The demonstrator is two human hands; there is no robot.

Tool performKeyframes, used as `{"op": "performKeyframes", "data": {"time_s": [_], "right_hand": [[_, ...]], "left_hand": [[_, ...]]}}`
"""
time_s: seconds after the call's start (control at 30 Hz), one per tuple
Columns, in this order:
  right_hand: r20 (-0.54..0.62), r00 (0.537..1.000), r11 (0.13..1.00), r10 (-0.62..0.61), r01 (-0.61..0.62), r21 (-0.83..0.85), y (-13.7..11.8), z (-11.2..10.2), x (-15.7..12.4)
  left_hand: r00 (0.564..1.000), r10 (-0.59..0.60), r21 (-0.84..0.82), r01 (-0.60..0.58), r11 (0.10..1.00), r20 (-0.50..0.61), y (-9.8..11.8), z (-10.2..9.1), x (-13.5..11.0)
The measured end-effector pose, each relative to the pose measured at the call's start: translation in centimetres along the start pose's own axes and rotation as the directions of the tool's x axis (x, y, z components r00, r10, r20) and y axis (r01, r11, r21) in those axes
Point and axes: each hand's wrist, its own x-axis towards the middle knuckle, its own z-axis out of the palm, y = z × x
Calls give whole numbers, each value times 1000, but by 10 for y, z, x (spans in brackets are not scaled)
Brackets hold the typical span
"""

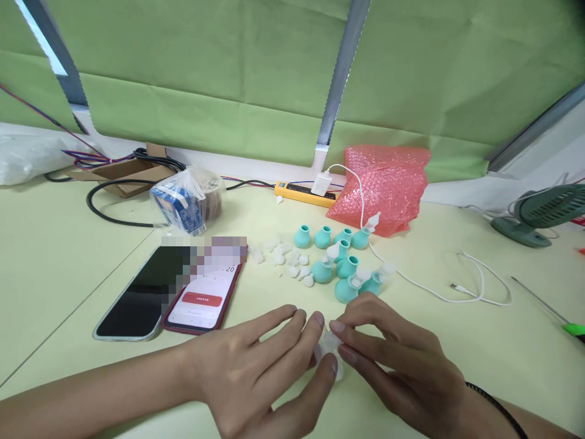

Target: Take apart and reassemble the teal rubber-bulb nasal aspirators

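Observation:
My left hand and my right hand meet at the front of the pale green table. Together their fingertips pinch a small translucent white silicone piece. Just beyond them stands a cluster of several teal bulb-shaped pieces, some with white tips fitted. Several loose white tips lie to the left of that cluster.
Two phones lie at the left. Behind them are a plastic bag with a blue packet, a cardboard box, black cable, a yellow power strip with a white charger cable, pink bubble wrap, and a green fan.

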Motion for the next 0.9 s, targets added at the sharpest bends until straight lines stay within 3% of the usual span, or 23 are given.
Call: {"op": "performKeyframes", "data": {"time_s": [0.1,0.27,0.43,0.5,0.63,0.7,0.8,0.9], "right_hand": [[-10,1000,999,-17,17,-40,-2,-1,1],[-25,993,971,-113,105,-213,-2,-1,2],[-40,942,833,-334,275,-480,0,-2,4],[-48,931,801,-361,283,-528,1,-1,3],[-75,938,817,-337,252,-518,-1,-2,2],[-36,939,830,-343,285,-479,-4,-4,4],[55,949,859,-309,304,-411,-8,-6,8],[98,952,874,-290,305,-379,-9,-7,8]], "left_hand": [[990,138,38,-137,990,-28,-7,-1,1],[999,13,28,-12,1000,-48,-6,2,3],[990,-82,-32,79,996,-111,-1,3,2],[990,-91,-49,86,995,-105,-1,2,1],[996,-71,-97,66,993,-56,2,-2,2],[982,-187,-91,185,978,-7,9,-5,6],[921,-389,-49,390,919,29,23,-11,14],[919,-393,-45,394,918,30,29,-16,18]]}}
